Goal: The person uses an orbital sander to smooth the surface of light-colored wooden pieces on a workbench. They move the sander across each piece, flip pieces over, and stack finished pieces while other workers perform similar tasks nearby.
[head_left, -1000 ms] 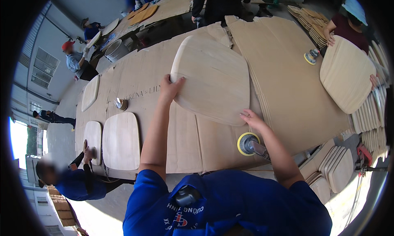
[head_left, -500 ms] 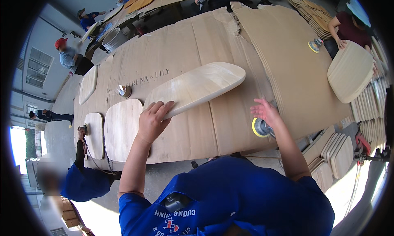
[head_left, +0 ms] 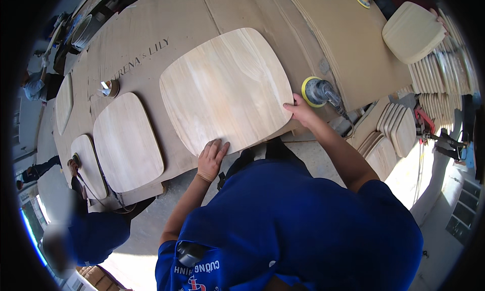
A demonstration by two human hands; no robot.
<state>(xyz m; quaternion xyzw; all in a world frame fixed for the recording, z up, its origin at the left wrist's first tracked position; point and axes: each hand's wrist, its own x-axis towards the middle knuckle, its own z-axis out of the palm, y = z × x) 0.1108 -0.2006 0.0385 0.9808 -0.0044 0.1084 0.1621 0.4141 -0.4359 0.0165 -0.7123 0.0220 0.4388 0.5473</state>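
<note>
Hands (head_left: pixel 212 157) — flat on wooden panel (head_left: pixel 227 86)

The person wears a bright blue short-sleeved shirt (head_left: pixel 298 225) that fills the lower part of the view, its cloth smooth with soft folds at the shoulders. White lettering and a small red-and-white emblem (head_left: pixel 194 278) sit on the chest near the lower edge, too bent by the lens to make out. A small dark clip-like device (head_left: pixel 189 250) is fixed to the shirt just above the lettering. Both forearms are bare below the sleeves, and the left hand (head_left: pixel 211 159) and right hand (head_left: pixel 301 110) are ungloved
</note>
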